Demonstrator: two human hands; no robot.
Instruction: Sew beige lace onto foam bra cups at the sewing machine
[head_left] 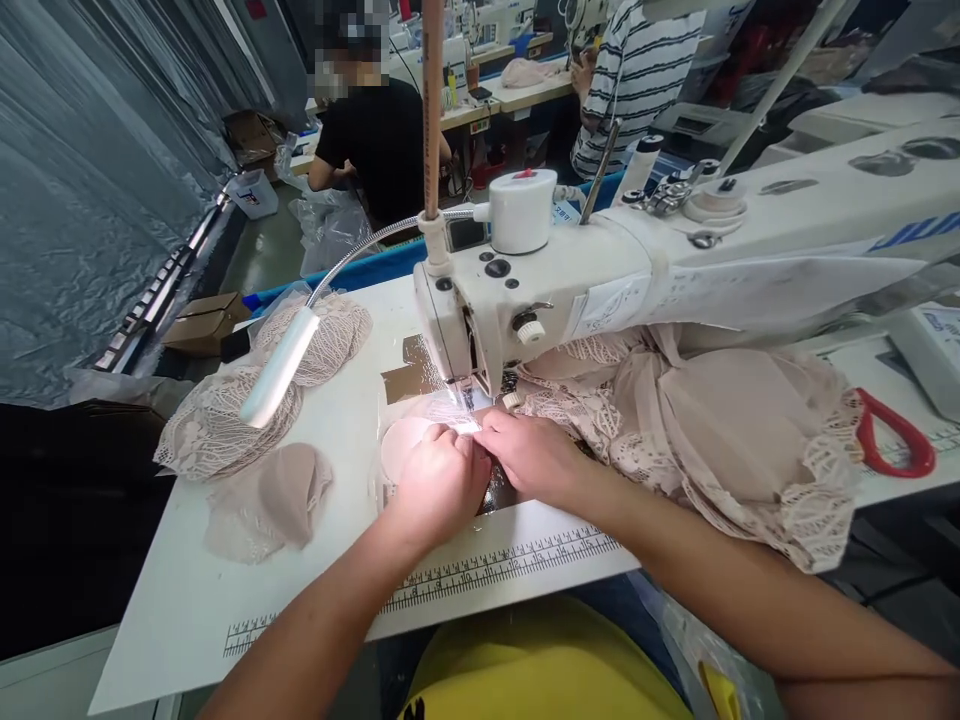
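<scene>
Under the needle of a white sewing machine (465, 320) lies a pale pink bra cup piece (405, 440) with lace, brightly lit. My left hand (442, 475) is closed on its near edge, fingers curled and pressed down. Just right of it, my right hand (532, 450) pinches the fabric close to the presser foot, thumb and finger together. Both hands almost touch. Their fingertips are partly hidden by glare. To the right of the machine head, beige lace bra pieces (720, 420) are heaped beneath the machine arm.
Stacked lace cups (225, 420) and a loose cup (289, 495) lie on the left of the white table (172, 590). A lamp (281, 370) hangs over them. Red-handled scissors (896, 435) rest at right. Two people sit beyond the machine.
</scene>
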